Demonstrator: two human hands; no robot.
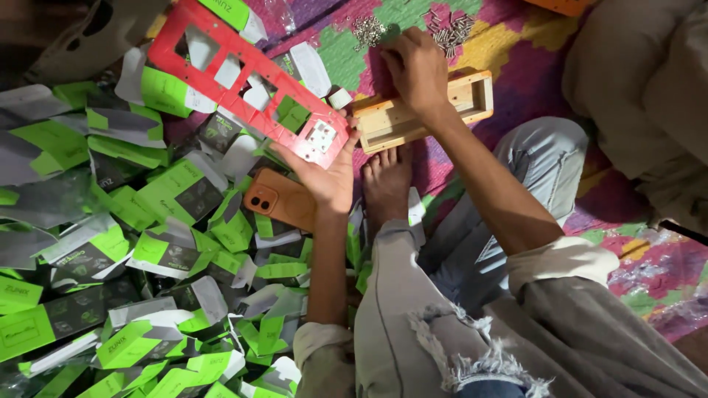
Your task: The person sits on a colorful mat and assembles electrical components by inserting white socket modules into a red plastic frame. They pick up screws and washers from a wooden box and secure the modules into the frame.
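From the head view I see my left hand (324,173) palm up under the near end of a long red plastic panel (247,77) with square cut-outs; its grip is loosely closed on that end, thumb against the edge, and a small white-and-grey part (321,135) sits in the last cut-out. The panel slants away toward the far left of the patterned mat (516,51) that carries everything. My right hand (418,70) lies flat on a pale wooden block (424,110) at the middle far part of the mat, fingers reaching to its far edge; its grip looks released, pressing rather than grasping, though the fingertips are partly hidden. Small piles of metal screws (451,29) lie just beyond it. An orange phone (279,199) rests just beside my left wrist, and my bare foot (385,184) touches the block's near side. Green and grey cartons (110,243) heap over the mat's left side.
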